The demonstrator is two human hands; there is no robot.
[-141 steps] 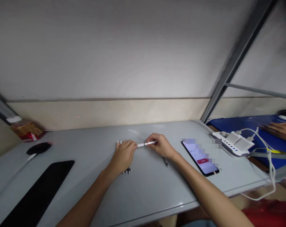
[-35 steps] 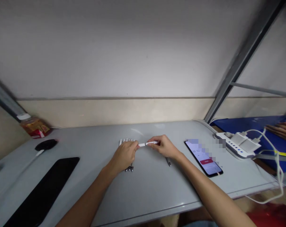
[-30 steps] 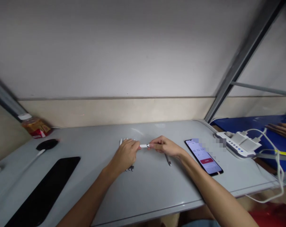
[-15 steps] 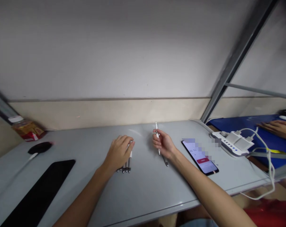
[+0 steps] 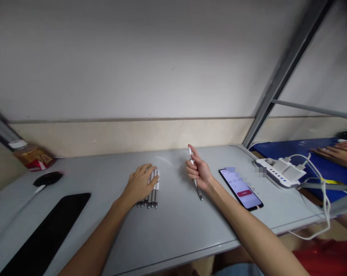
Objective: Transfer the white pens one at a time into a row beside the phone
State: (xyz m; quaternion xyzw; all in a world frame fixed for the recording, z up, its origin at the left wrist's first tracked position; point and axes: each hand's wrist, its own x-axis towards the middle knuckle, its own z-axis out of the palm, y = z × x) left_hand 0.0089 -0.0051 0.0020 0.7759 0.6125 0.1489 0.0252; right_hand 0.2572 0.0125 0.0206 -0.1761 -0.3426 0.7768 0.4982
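My right hand (image 5: 198, 170) is closed around a white pen (image 5: 190, 153), held upright, with a fingertip raised at its top end. Below that hand a grey barrel with a shiny tip (image 5: 200, 197) shows; I cannot tell whether it belongs to the held pen or to another. My left hand (image 5: 140, 182) lies flat with its fingers stretched over a row of several white and grey pens (image 5: 153, 197). The pens lie side by side with their metal tips toward me, and the hand partly covers them.
A lit phone (image 5: 242, 189) lies right of my right arm, near a white power strip (image 5: 277, 172) with plugs and cables. At left are a black mat (image 5: 47, 234), a black mouse-like device (image 5: 48, 178) and a bottle (image 5: 32, 155). Another person's hand (image 5: 337, 155) rests at far right.
My left hand has shifted slightly left, uncovering more of the pens. A fingertip of my right hand has risen to the top of the pen. The phone's displayed time has changed.
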